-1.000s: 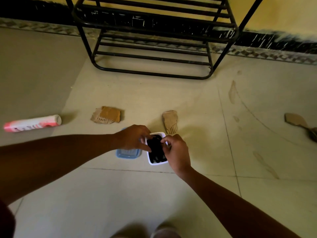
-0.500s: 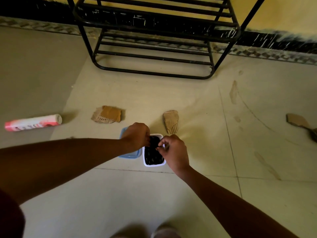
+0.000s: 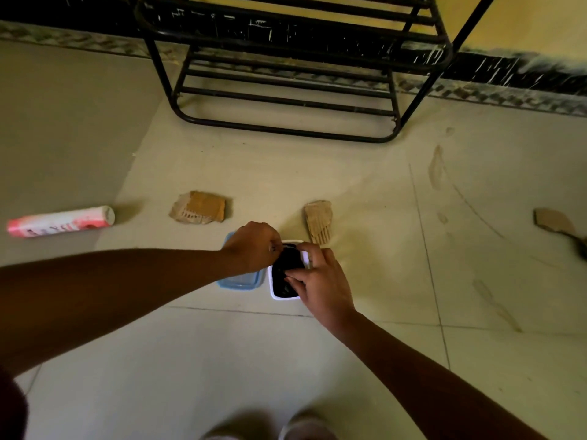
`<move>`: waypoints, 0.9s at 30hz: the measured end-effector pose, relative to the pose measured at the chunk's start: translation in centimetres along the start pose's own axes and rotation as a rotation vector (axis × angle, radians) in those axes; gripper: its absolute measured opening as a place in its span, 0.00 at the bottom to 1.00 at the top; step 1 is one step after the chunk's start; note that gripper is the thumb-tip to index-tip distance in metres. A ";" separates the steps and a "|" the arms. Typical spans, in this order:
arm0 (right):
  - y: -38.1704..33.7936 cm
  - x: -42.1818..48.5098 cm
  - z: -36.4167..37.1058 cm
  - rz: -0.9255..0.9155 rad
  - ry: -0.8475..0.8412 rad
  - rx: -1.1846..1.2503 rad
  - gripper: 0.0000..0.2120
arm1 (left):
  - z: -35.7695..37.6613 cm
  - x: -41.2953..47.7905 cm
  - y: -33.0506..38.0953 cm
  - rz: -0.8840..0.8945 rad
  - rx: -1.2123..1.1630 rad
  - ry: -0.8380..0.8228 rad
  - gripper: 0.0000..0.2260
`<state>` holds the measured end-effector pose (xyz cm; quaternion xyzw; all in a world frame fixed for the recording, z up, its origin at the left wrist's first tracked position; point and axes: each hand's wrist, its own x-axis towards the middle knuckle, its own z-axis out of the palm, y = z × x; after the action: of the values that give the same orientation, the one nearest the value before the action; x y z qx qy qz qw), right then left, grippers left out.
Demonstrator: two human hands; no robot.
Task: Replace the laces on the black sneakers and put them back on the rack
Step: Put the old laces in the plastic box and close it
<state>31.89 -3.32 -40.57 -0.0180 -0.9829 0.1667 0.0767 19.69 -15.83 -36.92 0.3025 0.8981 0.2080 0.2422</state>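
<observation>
Pinching at the far end of the black laces (image 3: 286,265), the left hand (image 3: 254,247) has its fingers curled tight. Whether it has one lace or the whole bundle, I can't tell. The right hand (image 3: 322,281) grips the white box (image 3: 283,298), fingers curled over the right rim and thumb on the laces.

The laces sit bunched inside the box, on the floor (image 3: 317,360). A blue lid (image 3: 241,282) lies just beside the box, partly under the left wrist.

To do the step well, pin the box with the right hand and draw one lace out slowly by its end. A fast pull likely drags the tangle out or tips the box.

No sneakers in view. The black rack (image 3: 286,128) stands well apart, by the wall. Cardboard scraps (image 3: 198,207) lie between, and a pink bottle (image 3: 62,221) lies far left.
</observation>
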 end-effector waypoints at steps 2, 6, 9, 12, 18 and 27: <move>-0.3 0.1 0.0 0.018 -0.003 -0.001 0.06 | -0.4 -0.2 -0.1 -0.016 -0.130 0.031 0.07; -0.4 0.3 0.1 0.075 0.041 0.047 0.09 | -1.0 -0.2 -1.1 -0.075 -0.087 0.197 0.10; -0.5 0.6 -0.2 0.156 0.082 0.146 0.11 | -1.0 -0.1 -2.3 -0.178 0.183 -0.008 0.24; -0.3 1.1 -0.7 0.204 0.100 0.252 0.09 | -1.0 -0.2 -2.9 -0.223 0.307 -0.077 0.31; 0.5 1.5 -1.6 0.337 0.186 0.435 0.05 | -1.5 -0.1 -3.2 -0.279 0.390 -0.084 0.37; 0.6 1.6 -2.0 0.426 0.202 0.491 0.05 | -1.5 -0.9 -4.3 -0.208 0.238 -0.214 0.13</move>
<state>30.65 -1.98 -38.68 -0.2206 -0.8750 0.4080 0.1390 17.57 -19.89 -37.72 0.2548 0.9118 0.0407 0.3193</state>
